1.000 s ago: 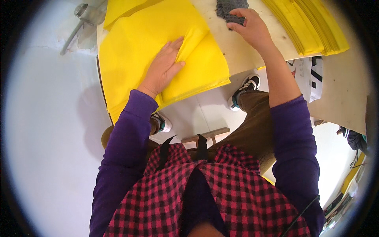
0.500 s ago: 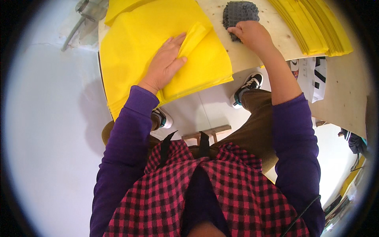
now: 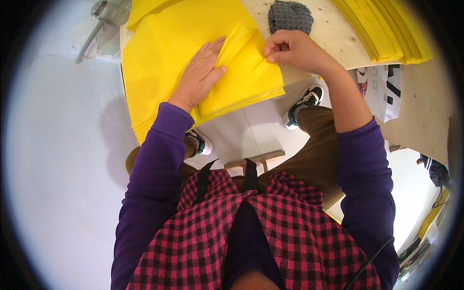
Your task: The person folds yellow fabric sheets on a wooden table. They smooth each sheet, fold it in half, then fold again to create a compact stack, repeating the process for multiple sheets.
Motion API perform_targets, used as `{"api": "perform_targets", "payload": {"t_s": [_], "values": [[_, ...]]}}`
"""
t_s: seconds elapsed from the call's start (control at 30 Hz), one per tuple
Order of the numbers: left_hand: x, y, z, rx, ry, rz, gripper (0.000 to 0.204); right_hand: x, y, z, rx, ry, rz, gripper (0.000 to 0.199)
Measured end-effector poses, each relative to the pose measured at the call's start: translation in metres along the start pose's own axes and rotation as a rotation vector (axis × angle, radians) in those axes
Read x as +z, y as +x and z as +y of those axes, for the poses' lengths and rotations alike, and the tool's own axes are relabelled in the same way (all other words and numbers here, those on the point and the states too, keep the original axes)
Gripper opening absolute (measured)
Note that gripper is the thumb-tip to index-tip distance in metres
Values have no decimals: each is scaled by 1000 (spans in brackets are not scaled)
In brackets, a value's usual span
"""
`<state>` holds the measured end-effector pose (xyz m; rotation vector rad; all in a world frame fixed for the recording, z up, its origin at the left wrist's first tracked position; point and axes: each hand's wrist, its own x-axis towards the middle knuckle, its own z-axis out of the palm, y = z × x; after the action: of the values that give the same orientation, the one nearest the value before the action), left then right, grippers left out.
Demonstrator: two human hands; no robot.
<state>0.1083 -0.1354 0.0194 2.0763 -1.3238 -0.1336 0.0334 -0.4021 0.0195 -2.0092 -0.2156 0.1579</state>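
A stack of yellow cloth-like sheets [image 3: 159, 63] lies on the wooden table in front of me. My left hand [image 3: 199, 76] rests flat on the stack, fingers stretched out, beside a raised fold [image 3: 235, 42] of the top sheet that partly covers the fingertips. At the stack's right edge my right hand [image 3: 290, 50] is closed in a pinch, thumb and forefinger at the yellow sheet's edge. The other right fingers curl inward. Just beyond that hand lies a crumpled dark grey waffle-textured cloth [image 3: 290, 17], not touched by the fingertips.
More folded yellow sheets [image 3: 374, 30] are piled at the table's far right. A white printed bag [image 3: 386, 92] stands below the table edge. At the upper left is a metal fitting with a grey hose [image 3: 90, 41]. A wooden bar [image 3: 256, 159] lies between my feet.
My right hand has left the grey cloth and moved left and nearer, to the edge of the yellow stack. The left hand stays nearly in place; the fold stands slightly higher.
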Motion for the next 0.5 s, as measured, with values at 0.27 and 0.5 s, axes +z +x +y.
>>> {"api": "perform_targets", "payload": {"t_s": [0.27, 0.5], "values": [[0, -1, -1, -8, 6, -1, 52, -1, 7, -2, -9, -65, 37, 10], [-1, 0, 0, -10, 35, 1, 54, -5, 10, -9, -45, -100, 24, 12]]}}
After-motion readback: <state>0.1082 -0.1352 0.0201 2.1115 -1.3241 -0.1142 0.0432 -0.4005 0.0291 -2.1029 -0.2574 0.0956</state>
